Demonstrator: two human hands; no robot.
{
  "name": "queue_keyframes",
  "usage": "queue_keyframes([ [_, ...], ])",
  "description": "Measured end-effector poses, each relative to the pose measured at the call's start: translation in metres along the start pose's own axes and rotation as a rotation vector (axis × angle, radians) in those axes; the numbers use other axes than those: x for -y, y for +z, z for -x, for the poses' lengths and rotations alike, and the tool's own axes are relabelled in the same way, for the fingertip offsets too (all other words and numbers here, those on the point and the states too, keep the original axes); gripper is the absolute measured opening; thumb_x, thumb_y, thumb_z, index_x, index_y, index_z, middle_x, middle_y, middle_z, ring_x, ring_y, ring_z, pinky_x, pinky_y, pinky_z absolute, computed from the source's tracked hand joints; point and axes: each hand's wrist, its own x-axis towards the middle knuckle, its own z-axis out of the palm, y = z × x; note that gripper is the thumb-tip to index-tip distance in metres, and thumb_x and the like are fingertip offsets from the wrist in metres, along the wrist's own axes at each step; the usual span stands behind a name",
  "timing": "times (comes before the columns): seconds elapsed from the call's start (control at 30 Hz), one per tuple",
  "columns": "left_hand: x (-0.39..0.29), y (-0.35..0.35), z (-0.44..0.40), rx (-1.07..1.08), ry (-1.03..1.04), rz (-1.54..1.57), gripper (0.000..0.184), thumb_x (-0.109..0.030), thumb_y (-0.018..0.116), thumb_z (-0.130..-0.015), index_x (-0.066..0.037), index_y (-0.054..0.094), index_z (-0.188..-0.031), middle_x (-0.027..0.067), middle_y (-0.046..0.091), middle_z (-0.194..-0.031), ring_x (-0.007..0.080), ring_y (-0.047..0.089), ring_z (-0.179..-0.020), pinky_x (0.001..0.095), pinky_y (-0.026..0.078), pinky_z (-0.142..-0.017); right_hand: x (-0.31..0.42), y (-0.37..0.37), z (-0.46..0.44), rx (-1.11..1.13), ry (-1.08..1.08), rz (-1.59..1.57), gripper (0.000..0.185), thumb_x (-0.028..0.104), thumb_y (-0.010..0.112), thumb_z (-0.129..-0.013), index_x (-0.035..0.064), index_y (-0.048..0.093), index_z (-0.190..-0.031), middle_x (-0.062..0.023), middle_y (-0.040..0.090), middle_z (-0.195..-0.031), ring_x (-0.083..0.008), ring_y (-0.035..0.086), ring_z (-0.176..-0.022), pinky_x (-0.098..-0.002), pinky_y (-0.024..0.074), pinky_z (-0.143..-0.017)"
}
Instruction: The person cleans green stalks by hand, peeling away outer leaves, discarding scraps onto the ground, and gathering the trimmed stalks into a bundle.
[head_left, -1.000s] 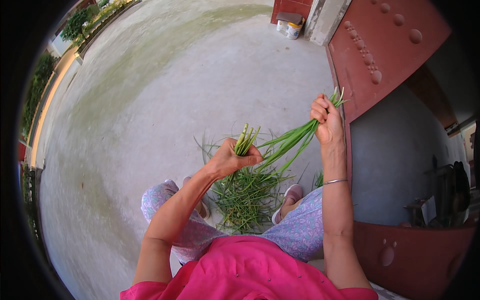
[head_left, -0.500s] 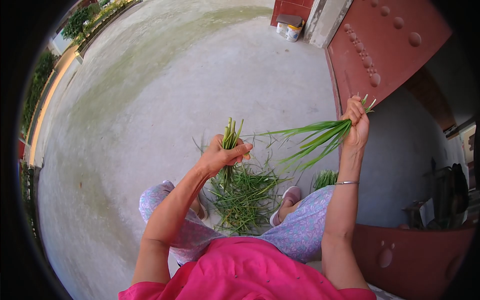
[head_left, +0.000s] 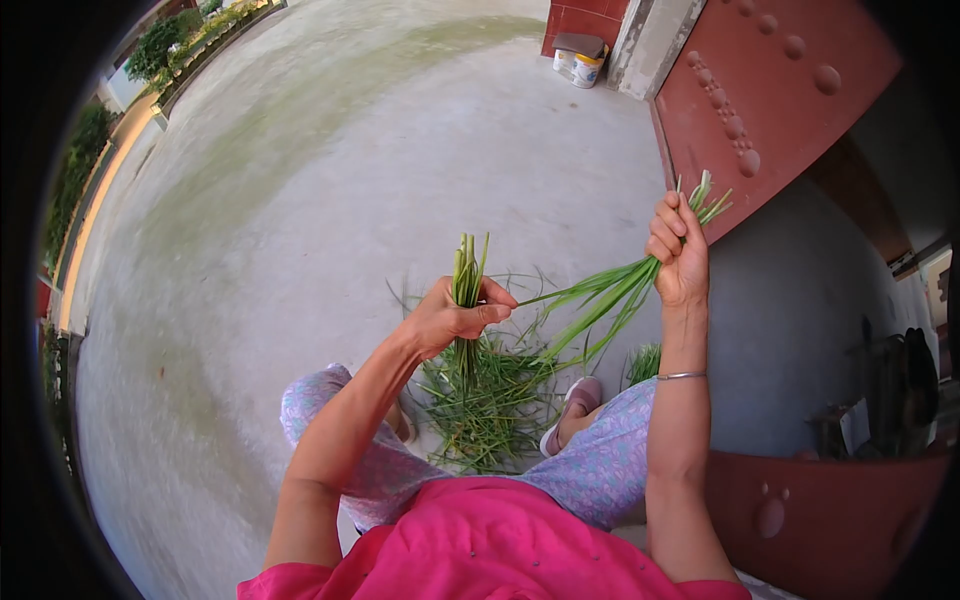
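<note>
My left hand (head_left: 440,320) is closed around an upright bundle of thick green stems (head_left: 467,268), their cut ends pointing up. Its thumb and forefinger also meet at the tip of a long leaf. That leaf belongs to a bunch of garlic chives (head_left: 607,292), gripped near the pale stem ends by my right hand (head_left: 682,255). The leaves of this bunch slant down to the left, between my hands. Below, a loose pile of green leaves and stalks (head_left: 480,410) lies on the ground between my feet.
Another bunch of greens (head_left: 645,362) lies beside my right shoe (head_left: 573,412). A red metal door (head_left: 770,110) stands to the right. Lidded tubs (head_left: 579,66) sit by the far wall. Concrete ground (head_left: 330,180) stretches ahead, with a planted bed (head_left: 180,60) at far left.
My right hand has moved left and slightly down with the chives, nearer my left hand. The left thumb and forefinger have now closed on a leaf tip.
</note>
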Motion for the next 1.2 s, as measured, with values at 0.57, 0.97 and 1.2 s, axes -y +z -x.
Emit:
queue_keyframes([
  [0.57,0.015,0.0,-0.003,0.193,-0.049,0.049,0.025,-0.024,0.064,-0.089,0.0,0.063,-0.095,0.0038,0.057,-0.079,0.005,0.042,-0.055,0.0191,0.03,-0.047,-0.116,0.046,0.02,0.061,0.032,1.052,0.014,0.013,0.068,-0.084,-0.0007,0.065,-0.086,0.0033,0.057,-0.072,-0.0034,0.046,-0.062,-0.0212,0.0356,-0.052],
  [0.97,0.009,-0.005,-0.004,0.184,-0.013,0.25,0.03,-0.029,0.052,-0.096,0.0,0.058,-0.104,0.0026,0.057,-0.076,0.0075,0.047,-0.054,0.0215,0.037,-0.049,-0.108,0.041,0.018,-0.067,0.125,1.009,0.015,0.011,0.07,-0.083,-0.0028,0.066,-0.084,-0.0005,0.061,-0.075,-0.007,0.054,-0.07,-0.0231,0.0439,-0.065],
  [1.2,0.012,-0.011,-0.007,0.157,-0.003,0.285,0.025,-0.024,0.051,-0.096,0.0,0.056,-0.101,0.0072,0.061,-0.083,0.0144,0.06,-0.069,0.0269,0.051,-0.061,-0.111,0.039,0.018,-0.041,0.072,1.039,0.02,0.021,0.071,-0.082,0.0016,0.065,-0.08,0.0021,0.057,-0.068,-0.0023,0.04,-0.051,-0.0199,0.0301,-0.044],
])
